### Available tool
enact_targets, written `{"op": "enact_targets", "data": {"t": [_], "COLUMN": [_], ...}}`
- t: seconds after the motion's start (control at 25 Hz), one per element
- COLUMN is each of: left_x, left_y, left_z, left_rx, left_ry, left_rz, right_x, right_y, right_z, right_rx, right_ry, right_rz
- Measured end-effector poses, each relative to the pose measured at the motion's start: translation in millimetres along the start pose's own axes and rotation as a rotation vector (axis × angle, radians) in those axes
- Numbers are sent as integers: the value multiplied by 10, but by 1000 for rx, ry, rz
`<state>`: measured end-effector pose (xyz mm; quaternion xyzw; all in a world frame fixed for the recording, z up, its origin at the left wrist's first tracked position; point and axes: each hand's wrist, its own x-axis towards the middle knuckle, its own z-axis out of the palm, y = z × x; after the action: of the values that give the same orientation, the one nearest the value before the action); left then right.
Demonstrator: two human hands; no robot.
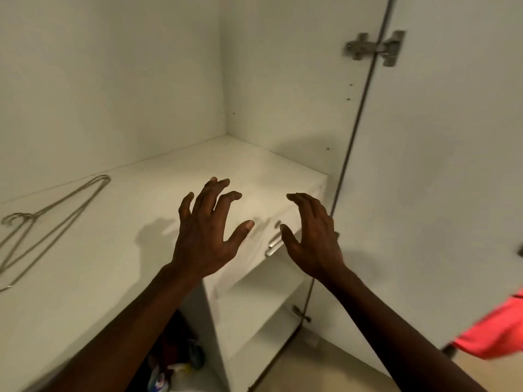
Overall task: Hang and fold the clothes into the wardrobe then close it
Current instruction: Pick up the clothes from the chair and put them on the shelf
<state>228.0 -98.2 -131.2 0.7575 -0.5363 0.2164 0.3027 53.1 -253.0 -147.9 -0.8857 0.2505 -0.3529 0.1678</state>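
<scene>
I look into a white wardrobe with a wide bare shelf. Both hands hover above the shelf's front right part with fingers spread and slightly bent, holding nothing: my left hand and my right hand. Thin metal wire hangers lie flat on the shelf at the far left. A red-pink garment shows at the right edge, outside the wardrobe, partly cut off by the frame.
The open wardrobe door stands to the right on metal hinges. A drawer front with a metal handle sits under the shelf edge, with lower shelves beneath. Dark clutter lies in the bottom compartment.
</scene>
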Motion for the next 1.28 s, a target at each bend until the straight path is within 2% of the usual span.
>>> {"op": "enact_targets", "data": {"t": [0.32, 0.52, 0.64, 0.8, 0.96, 1.16, 1.28], "left_x": [155, 6, -140, -326, -400, -281, -176], "left_y": [2244, 3350, 3815, 4390, 4923, 5656, 5975], "left_z": [914, 1444, 1767, 2386, 3087, 4002, 4368], "left_rx": [-259, -418, -527, -671, -809, -892, -878], "left_ry": [-120, -249, -349, -567, -796, -1048, -1133], "left_rz": [276, 334, 323, 294, 224, 64, 17], "right_x": [-1238, -2033, -2402, -2837, -3101, -3297, -3318], "right_y": [1436, 2161, 2531, 3069, 3596, 4461, 4816], "right_z": [-1835, -2561, -2831, -3050, -3204, -3361, -3251], "right_rx": [-58, -35, -17, -6, -6, 284, 434], "right_ry": [251, 338, 357, 359, 291, 180, 187], "right_rz": [216, 398, 502, 684, 811, 1257, 1400]}}
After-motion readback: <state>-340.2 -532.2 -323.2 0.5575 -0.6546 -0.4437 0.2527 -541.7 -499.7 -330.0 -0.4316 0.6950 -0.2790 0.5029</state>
